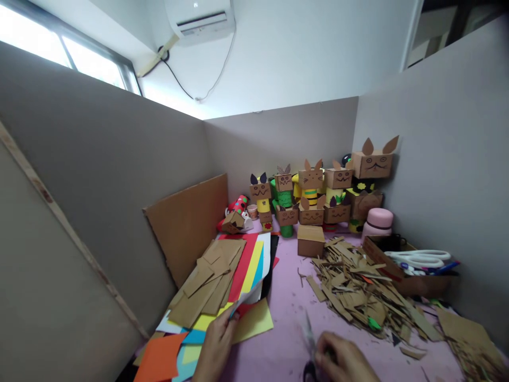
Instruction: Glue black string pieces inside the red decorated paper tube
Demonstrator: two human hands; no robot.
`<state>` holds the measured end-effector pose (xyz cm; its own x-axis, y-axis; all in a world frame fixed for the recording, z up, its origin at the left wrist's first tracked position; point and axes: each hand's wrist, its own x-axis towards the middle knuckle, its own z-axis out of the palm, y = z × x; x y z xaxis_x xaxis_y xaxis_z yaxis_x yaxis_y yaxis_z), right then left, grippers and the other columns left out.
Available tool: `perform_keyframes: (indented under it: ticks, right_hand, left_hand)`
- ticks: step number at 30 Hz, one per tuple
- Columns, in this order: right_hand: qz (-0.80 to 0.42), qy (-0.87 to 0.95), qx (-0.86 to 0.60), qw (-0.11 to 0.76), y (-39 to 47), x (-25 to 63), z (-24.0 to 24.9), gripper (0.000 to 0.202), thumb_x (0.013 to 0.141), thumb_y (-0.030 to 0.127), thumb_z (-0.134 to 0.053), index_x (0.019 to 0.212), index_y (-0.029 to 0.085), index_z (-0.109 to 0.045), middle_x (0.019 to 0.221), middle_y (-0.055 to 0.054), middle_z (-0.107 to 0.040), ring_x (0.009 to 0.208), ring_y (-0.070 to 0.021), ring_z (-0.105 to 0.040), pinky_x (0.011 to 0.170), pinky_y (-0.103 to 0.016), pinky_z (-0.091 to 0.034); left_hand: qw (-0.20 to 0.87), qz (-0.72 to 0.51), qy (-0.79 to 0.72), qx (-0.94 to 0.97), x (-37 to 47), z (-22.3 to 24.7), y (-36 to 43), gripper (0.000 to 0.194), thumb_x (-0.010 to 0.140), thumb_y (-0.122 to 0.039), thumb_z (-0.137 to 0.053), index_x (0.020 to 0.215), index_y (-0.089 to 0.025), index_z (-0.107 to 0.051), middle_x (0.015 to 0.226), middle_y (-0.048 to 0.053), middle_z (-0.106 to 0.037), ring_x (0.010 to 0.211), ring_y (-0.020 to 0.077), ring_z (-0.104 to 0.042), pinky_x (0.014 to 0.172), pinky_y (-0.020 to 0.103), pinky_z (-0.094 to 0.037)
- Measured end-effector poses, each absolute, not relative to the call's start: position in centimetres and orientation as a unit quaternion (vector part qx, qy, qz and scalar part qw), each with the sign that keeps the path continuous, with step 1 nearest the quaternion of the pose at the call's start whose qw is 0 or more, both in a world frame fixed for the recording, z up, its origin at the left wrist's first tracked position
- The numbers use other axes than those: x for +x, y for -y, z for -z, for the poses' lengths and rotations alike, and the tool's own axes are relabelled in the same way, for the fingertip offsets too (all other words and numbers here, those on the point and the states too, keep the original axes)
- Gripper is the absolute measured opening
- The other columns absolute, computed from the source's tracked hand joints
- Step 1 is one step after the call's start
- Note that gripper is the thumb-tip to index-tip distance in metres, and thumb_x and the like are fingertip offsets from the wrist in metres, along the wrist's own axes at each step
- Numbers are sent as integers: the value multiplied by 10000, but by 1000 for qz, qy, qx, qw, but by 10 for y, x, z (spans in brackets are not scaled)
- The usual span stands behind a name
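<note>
Left hand (218, 337) pinching the near edge of the coloured sheets (251, 269) at lower centre, right hand (341, 356) gripping scissors (307, 330) just right; probably sheet selection, any cut needs one freed first.

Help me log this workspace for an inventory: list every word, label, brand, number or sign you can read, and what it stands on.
No text can be read for certain.
Air conditioner: a small bright mark, too blurred to tell if it is lettering.
Small cup: markings too small to read.
Cardboard figures: drawn faces, no legible words.
</note>
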<state>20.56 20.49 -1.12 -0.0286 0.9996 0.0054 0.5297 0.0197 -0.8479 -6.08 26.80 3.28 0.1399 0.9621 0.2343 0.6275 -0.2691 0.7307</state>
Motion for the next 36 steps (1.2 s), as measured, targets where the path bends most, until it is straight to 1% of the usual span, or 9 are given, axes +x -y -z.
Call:
perform_keyframes:
  ticks: [5, 7, 10, 15, 20, 26, 29, 32, 36]
  right_hand:
    - [-155, 603, -690, 370, -212, 224, -13, 286, 673, 230, -536, 897, 126, -681, 910, -194, -639, 908, -369, -538, 798, -449, -365]
    - [-218, 588, -635, 452, -219, 208, -19, 363, 656, 240, -583, 988, 131, -682, 1026, -198, -609, 1018, -378, -478, 898, -458, -306]
    - [-412, 519, -520, 539, -235, 168, -23, 326, 588, 205, -657, 908, 199, -715, 1043, -130, -626, 1054, -328, -471, 947, -395, -277]
    - [-554, 439, -455, 541, -263, 109, -14, 340, 587, 209, -634, 921, 157, -676, 794, -67, -672, 693, -210, -576, 678, -323, -427]
    - [-648, 302, -431, 550, -278, 97, -7, 270, 601, 235, -593, 854, 154, -640, 598, 1, -602, 472, -111, -473, 434, -207, -299]
    - [-736, 264, -304, 544, -272, 91, -20, 355, 561, 109, -588, 898, 158, -687, 775, -35, -696, 657, -118, -584, 566, -193, -382]
    - [-745, 250, -291, 545, -270, 85, -17, 407, 554, 132, -637, 955, 182, -684, 835, -31, -699, 719, -138, -592, 532, -186, -363]
    - [-736, 233, -303, 559, -272, 85, -9, 368, 525, 147, -687, 891, 181, -703, 837, -24, -697, 690, -130, -572, 499, -180, -340]
    - [-739, 209, -305, 562, -274, 91, -10, 347, 545, 152, -692, 890, 185, -703, 809, -23, -705, 690, -121, -574, 550, -183, -360]
  left_hand:
    - [225, -371, -577, 692, -65, -19, -269, 396, 819, -352, -396, 1054, -156, -648, 1028, 100, -698, 979, 245, -617, 892, 396, -464]
    - [216, -384, -611, 658, -68, -14, -271, 442, 804, -392, -395, 1023, -110, -654, 1039, 141, -688, 996, 268, -612, 894, 419, -464]
    - [200, -394, -626, 643, -73, -10, -274, 460, 797, -423, -394, 992, -99, -655, 1052, 156, -683, 996, 270, -617, 881, 417, -478]
    - [135, -413, -565, 702, -75, -14, -271, 355, 809, -421, -419, 875, -193, -682, 960, 101, -723, 894, 239, -662, 786, 336, -533]
    - [148, -378, -574, 711, -67, -13, -271, 398, 856, -367, -346, 969, -149, -659, 952, 113, -722, 881, 222, -667, 789, 328, -533]
    - [90, -323, -509, 793, -63, -7, -280, 435, 750, -213, -490, 1175, -166, -570, 1166, 101, -638, 1098, 208, -569, 932, 336, -453]
    - [83, -354, -529, 767, -62, -9, -283, 336, 759, -224, -460, 1026, -186, -660, 1010, 94, -711, 953, 223, -649, 824, 321, -518]
    - [143, -385, -608, 680, -62, -19, -286, 367, 808, -387, -417, 779, -150, -695, 701, 87, -731, 672, 240, -682, 615, 301, -543]
    - [200, -398, -633, 634, -62, -33, -288, 461, 767, -516, -450, 751, -122, -689, 656, 81, -719, 678, 253, -665, 623, 310, -530]
